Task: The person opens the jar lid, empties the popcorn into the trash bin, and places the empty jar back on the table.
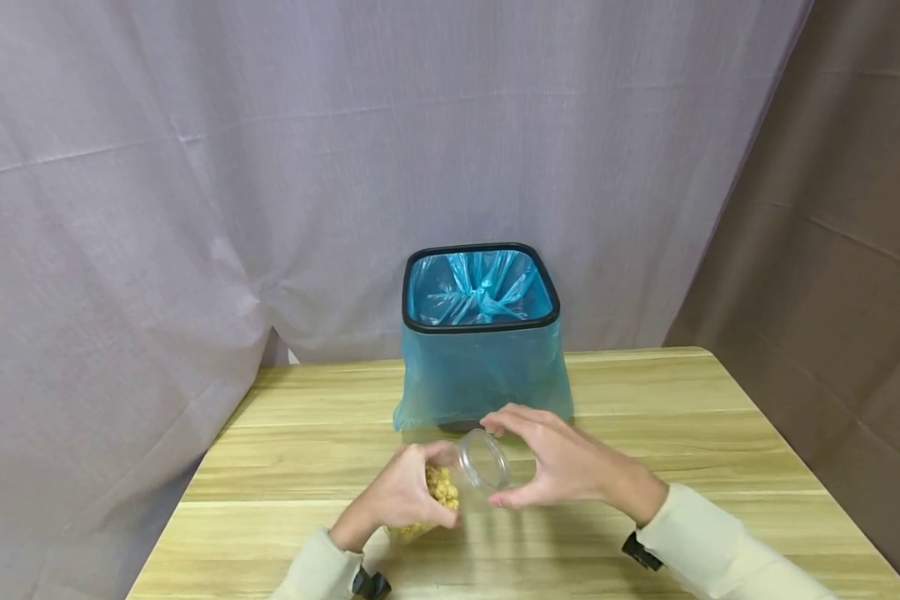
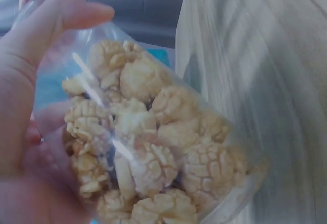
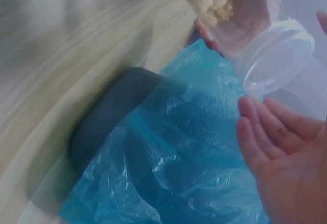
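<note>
My left hand (image 1: 399, 489) grips a clear plastic jar (image 2: 153, 132) around its side, above the table. The jar lies tilted on its side, its transparent lid end (image 1: 486, 460) facing right. Inside are pale golden, lumpy pieces (image 1: 441, 487) that look like popcorn, gathered toward the bottom end. To the right, my right hand (image 1: 562, 458) stands with thumb and fingers spread apart around the lid end. In the right wrist view its fingertips (image 3: 247, 104) are close to the lid's edge; whether they touch it is unclear.
A bin with a black rim (image 1: 482, 327) and a blue plastic bag liner (image 1: 487, 367) stands just beyond the hands at the table's back edge. The wooden table (image 1: 667, 433) ends at the grey curtain (image 1: 330, 167) behind, with a brown curtain (image 1: 840, 250) on the right.
</note>
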Demonstrator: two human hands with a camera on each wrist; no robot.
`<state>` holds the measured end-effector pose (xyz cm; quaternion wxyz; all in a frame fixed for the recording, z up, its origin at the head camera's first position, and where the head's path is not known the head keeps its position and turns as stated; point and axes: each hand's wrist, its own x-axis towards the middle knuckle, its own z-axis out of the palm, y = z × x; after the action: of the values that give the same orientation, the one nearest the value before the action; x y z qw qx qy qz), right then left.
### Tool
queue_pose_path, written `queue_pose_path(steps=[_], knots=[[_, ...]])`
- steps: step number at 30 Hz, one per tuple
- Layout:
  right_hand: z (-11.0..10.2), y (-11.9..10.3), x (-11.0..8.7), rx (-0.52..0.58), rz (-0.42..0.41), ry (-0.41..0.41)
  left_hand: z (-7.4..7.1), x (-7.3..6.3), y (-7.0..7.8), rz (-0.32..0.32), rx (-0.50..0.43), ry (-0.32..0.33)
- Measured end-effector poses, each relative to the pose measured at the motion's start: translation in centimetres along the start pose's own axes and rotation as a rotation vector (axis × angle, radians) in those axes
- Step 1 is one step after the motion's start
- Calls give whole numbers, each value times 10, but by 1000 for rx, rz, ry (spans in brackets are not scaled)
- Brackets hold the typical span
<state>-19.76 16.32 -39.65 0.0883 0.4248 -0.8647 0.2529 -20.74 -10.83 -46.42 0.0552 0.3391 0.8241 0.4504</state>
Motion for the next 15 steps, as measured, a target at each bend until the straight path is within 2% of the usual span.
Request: queue_pose_path(steps=[4,8,11,15], knots=[[5,-2,1,59,96,-6,1,0,2,-30,59,68],[8,-1,3,78,159,3,2,0,3,-44,105,104],[10,0,4,82,174,5,3,0,3,-35,120,108],[11,-1,5,76,153,3,3,0,3,-17,116,96]])
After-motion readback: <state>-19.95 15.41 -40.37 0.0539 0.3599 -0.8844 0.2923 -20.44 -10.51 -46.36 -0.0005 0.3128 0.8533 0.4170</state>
